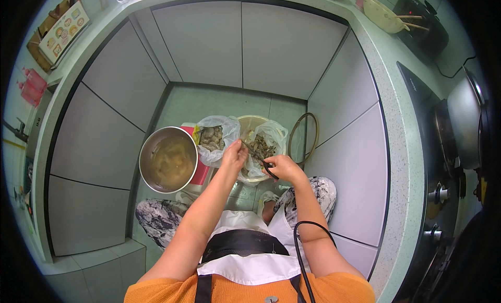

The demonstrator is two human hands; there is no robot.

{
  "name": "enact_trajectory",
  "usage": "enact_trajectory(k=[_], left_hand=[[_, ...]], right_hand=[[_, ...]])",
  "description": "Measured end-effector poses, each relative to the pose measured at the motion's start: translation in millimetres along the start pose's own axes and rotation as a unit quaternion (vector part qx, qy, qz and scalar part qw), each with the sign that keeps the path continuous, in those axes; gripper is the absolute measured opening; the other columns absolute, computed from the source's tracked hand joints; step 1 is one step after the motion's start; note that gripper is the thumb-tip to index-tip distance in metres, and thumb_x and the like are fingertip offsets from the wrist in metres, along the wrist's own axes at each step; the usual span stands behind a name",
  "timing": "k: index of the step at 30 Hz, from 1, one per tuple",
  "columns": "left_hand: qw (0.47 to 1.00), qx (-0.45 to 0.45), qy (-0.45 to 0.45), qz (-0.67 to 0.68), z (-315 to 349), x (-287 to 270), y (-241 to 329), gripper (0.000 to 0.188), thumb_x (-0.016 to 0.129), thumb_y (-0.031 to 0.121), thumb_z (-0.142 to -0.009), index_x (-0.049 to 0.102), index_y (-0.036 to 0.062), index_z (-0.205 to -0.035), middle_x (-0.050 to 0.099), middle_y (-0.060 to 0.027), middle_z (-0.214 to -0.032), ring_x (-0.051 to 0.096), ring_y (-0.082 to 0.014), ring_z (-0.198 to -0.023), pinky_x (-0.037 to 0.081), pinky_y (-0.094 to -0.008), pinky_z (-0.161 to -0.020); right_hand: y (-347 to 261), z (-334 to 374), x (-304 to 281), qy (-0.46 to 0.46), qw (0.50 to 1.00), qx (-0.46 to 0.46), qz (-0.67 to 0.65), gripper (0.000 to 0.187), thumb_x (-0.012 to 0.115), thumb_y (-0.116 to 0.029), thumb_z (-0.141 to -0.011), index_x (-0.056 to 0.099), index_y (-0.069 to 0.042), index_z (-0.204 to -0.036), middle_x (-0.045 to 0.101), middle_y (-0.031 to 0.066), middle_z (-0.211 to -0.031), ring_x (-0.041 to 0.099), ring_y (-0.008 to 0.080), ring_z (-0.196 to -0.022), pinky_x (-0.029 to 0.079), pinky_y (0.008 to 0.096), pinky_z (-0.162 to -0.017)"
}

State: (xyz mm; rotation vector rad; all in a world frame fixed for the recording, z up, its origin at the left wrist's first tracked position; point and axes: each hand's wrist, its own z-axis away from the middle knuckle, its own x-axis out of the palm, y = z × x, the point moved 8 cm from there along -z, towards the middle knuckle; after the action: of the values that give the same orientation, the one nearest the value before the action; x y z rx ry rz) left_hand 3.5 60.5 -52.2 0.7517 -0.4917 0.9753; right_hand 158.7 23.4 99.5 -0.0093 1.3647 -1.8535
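My left hand [236, 152] pinches what looks like a small grey shrimp, mostly hidden by the fingers, over the gap between two bags. My right hand [286, 168] is closed round the black handles of scissors [270, 170], whose blades point toward the left fingertips. Left of my hands, a white plastic bag [230, 126] lies open with grey shrimp [211, 138] inside. Beneath the scissors stands a pale bin [251, 119] lined with a clear bag [278, 133], holding brownish shrimp scraps [262, 145].
A steel pot [142, 162] of cloudy water, with pale pieces in it, stands beside a pink-and-white stool or box [201, 172]. A brown ring-shaped rim [315, 138] leans against the right cabinet [347, 125]. Countertops surround the floor; a bowl with chopsticks [383, 15] sits at far right.
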Motion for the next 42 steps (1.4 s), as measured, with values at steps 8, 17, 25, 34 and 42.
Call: enact_trajectory(k=[8, 17, 25, 34, 42], left_hand=[[0.998, 0.027, 0.044, 0.019, 17.6, 7.6, 5.1, 0.011, 0.052, 0.010, -0.089, 0.055, 0.0097, -0.099, 0.058, -0.0018, -0.087, 0.055, -0.0160, -0.080, 0.045, -0.0332, -0.078], [0.999, -0.002, 0.047, 0.017, 9.8, 7.1, -2.9, 0.007, 0.054, 0.008, -0.088, 0.054, 0.0071, -0.095, 0.058, -0.0042, -0.086, 0.056, -0.0178, -0.079, 0.047, -0.0357, -0.075], [1.000, -0.029, 0.009, -0.007, 17.1, 12.9, 1.4, 0.006, 0.053, 0.007, -0.087, 0.056, 0.0049, -0.092, 0.056, -0.0032, -0.073, 0.054, -0.0141, -0.063, 0.049, -0.0252, -0.058], [0.960, 0.028, -0.007, -0.278, 40.5, 29.9, 15.7, 0.009, 0.053, 0.017, -0.089, 0.056, 0.0092, -0.089, 0.044, 0.0049, -0.061, 0.037, -0.0050, -0.045, 0.029, -0.0196, -0.037], [0.953, 0.021, -0.071, -0.293, 44.7, 41.5, 15.0, 0.015, 0.047, 0.022, -0.092, 0.053, 0.0089, -0.097, 0.045, 0.0031, -0.064, 0.039, -0.0083, -0.050, 0.030, -0.0208, -0.042]], right_hand=[[-0.3, -0.1, -1.7, 0.022, 1.000, -0.021, 0.005, 0.016, 0.064, -0.016, -0.078, 0.061, -0.001, -0.082, 0.053, 0.0032, -0.053, 0.050, 0.0102, -0.043, 0.041, 0.0267, -0.043], [4.1, 1.5, -11.3, 0.057, 0.997, 0.020, -0.038, 0.022, 0.065, -0.017, -0.077, 0.063, 0.001, -0.089, 0.054, 0.0039, -0.054, 0.049, 0.0111, -0.042, 0.042, 0.0271, -0.043], [10.4, 1.4, -14.6, 0.026, 0.999, 0.023, -0.008, 0.020, 0.066, -0.019, -0.076, 0.064, -0.002, -0.087, 0.055, 0.0025, -0.054, 0.050, 0.0107, -0.045, 0.042, 0.0265, -0.044], [9.1, 1.8, -18.0, 0.034, 0.999, 0.022, 0.028, 0.018, 0.066, -0.020, -0.076, 0.062, -0.003, -0.083, 0.055, 0.0016, -0.054, 0.050, 0.0102, -0.044, 0.040, 0.0262, -0.044], [14.7, 1.0, -18.5, 0.022, 0.998, 0.053, 0.000, 0.033, 0.068, -0.024, -0.072, 0.065, -0.006, -0.099, 0.062, 0.0087, -0.063, 0.058, 0.0170, -0.049, 0.046, 0.0305, -0.053]])
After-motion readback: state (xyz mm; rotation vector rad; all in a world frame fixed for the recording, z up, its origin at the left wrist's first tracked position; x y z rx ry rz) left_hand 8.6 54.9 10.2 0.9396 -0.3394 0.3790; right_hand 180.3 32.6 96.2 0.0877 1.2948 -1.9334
